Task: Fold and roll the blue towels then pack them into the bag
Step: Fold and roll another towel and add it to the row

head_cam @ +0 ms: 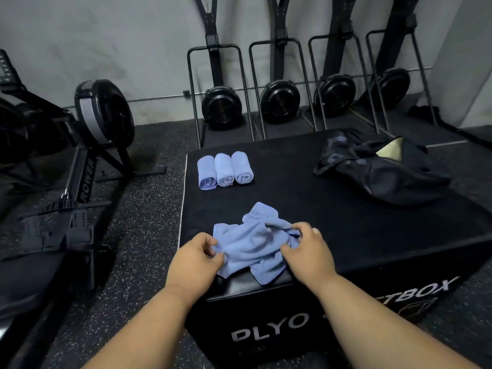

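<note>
A crumpled blue towel (254, 242) lies near the front edge of the black plyo box (332, 217). My left hand (195, 258) pinches its left side. On the towel's right side my right hand (308, 249) grips the cloth with curled fingers. Three rolled blue towels (225, 170) sit side by side at the box's back left. The dark bag (378, 166) lies at the back right, its mouth partly open and showing a pale lining.
The box stands on speckled black gym floor (138, 230). A rowing machine (80, 161) is on the left. Several upright exercise machines with black flywheels (279, 101) line the wall behind the box.
</note>
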`<state>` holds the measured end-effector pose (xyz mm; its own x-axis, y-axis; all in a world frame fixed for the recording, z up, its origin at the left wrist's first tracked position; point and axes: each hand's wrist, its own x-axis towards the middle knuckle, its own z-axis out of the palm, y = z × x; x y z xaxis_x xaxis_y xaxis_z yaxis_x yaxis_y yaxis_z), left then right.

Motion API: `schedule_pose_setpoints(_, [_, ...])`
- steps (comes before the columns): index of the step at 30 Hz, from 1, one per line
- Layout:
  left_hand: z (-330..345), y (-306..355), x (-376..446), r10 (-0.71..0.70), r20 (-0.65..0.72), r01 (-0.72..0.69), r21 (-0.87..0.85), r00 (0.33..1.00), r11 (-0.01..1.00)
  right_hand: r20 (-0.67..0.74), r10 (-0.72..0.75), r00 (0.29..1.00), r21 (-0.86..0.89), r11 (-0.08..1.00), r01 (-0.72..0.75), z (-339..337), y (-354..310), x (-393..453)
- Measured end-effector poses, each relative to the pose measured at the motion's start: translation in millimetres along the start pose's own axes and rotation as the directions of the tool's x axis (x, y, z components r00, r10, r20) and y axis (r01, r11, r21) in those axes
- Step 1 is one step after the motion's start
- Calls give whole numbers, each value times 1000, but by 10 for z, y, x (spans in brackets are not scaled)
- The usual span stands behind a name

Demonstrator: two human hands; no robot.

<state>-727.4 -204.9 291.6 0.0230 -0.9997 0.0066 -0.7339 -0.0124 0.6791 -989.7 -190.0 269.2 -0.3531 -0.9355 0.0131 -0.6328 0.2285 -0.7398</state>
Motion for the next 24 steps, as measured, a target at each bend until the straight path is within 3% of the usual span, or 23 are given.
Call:
schedule_pose_setpoints(2, [26,-21,81,-55,0,55,34,998,998,33,79,996,-87,993,-76,38,55,27])
schedule_pose_setpoints(5, [157,-83,203,-175,126,148,196,977,969,71,102,992,-200,976,-86,83,69,68])
schedule_pose_setpoints(7, [234,-109,239,-166,164,117,274,972,955,112,89,990,-275,960,-55,102,38,91])
schedule_pose_setpoints(9, [265,-107,260,-113,162,82,185,980,979,155,81,985,-298,954,-31,108,19,119])
schedule_pose_setpoints(11, [261,-50,242,-85,143,73,82,986,994,173,77,982,-185,982,-44,75,9,141])
schedule_pose_setpoints(15, [59,167,182,-40,-50,31,-178,998,984,67,14,998,239,971,-29,-173,-181,111])
schedule_pose_setpoints(20, [-462,716,0,53,-233,-156,-454,971,877,-225,-39,974,472,870,143,-695,-755,-13])
schedule_pose_setpoints(24, [-850,1112,-109,133,-317,-282,-491,939,824,-356,-108,928,560,770,304,-976,-1084,-15])
